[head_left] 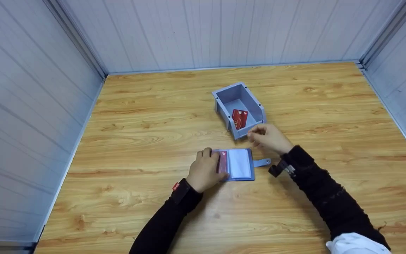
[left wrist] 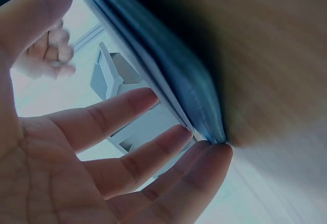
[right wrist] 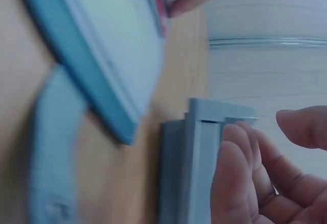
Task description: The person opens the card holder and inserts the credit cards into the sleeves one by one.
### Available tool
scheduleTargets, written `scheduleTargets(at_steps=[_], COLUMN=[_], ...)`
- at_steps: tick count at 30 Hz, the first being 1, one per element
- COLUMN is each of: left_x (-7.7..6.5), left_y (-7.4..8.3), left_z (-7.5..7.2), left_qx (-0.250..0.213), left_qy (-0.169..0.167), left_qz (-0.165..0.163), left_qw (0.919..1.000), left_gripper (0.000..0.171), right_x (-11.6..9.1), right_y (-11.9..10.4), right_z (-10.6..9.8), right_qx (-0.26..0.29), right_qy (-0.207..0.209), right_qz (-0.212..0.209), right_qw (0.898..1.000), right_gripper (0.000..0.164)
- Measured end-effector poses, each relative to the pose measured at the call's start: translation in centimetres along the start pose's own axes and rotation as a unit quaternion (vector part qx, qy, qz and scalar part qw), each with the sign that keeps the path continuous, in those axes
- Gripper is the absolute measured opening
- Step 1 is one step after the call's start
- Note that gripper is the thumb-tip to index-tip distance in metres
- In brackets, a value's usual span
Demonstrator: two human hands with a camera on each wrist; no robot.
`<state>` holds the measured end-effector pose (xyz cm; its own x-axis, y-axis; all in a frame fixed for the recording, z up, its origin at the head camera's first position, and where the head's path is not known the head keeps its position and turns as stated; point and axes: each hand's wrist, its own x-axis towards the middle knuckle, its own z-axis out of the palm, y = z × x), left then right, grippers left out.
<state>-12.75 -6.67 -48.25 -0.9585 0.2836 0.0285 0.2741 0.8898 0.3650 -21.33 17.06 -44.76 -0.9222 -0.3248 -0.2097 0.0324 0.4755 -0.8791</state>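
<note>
A blue card holder (head_left: 251,173) lies spread on the table, its snap strap (head_left: 262,162) pointing right. A red card (head_left: 223,162) shows through its left sleeve; the right page is white. My left hand (head_left: 205,171) holds the holder's left half, thumb at the near edge and fingers at the far and left edges. In the left wrist view, its fingertips (left wrist: 173,137) meet the layered edge of the holder. My right hand (head_left: 270,138) is over the front lip of a grey bin (head_left: 226,121), fingers loosely bent, thumb apart from them, nothing between them.
Inside the bin, near its front, lies another red card (head_left: 240,119). The wood-grain table (head_left: 136,141) runs back to white panel walls (head_left: 206,35), which also stand at the left and right.
</note>
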Motion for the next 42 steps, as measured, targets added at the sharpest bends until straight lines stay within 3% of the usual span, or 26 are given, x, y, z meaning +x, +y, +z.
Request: scheduleTargets(at_steps=[7,14,22,30,42], left_x=[0.0,0.1,0.1,0.0,0.0], left_y=[0.0,0.0,0.0,-0.1,0.0], left_z=[0.1,-0.1,-0.1,0.0,0.1], left_qx=[0.004,0.007,0.004,0.009,0.022], left_qy=[0.000,-0.006,-0.009,-0.002,-0.001], left_qz=[0.002,0.000,0.004,0.007,0.011], left_qw=[1.0000,1.0000,0.9999,0.9999,0.9997], left_gripper=[0.070,0.071,0.072,0.069,0.070], right_x=[1.8,3.8,6.2,8.4,10.1], right_y=[-3.3,-5.1,-4.8,-3.5,-2.5], right_z=[-0.9,-1.0,0.5,2.0,3.2], right_qx=[-0.034,-0.164,-0.239,-0.333,-0.372], right_qy=[0.045,0.074,0.092,0.131,0.116], right_qz=[-0.020,-0.021,-0.009,0.019,0.078], right_qw=[0.998,0.983,0.967,0.933,0.918], right_gripper=[0.025,0.035,0.036,0.029,0.031])
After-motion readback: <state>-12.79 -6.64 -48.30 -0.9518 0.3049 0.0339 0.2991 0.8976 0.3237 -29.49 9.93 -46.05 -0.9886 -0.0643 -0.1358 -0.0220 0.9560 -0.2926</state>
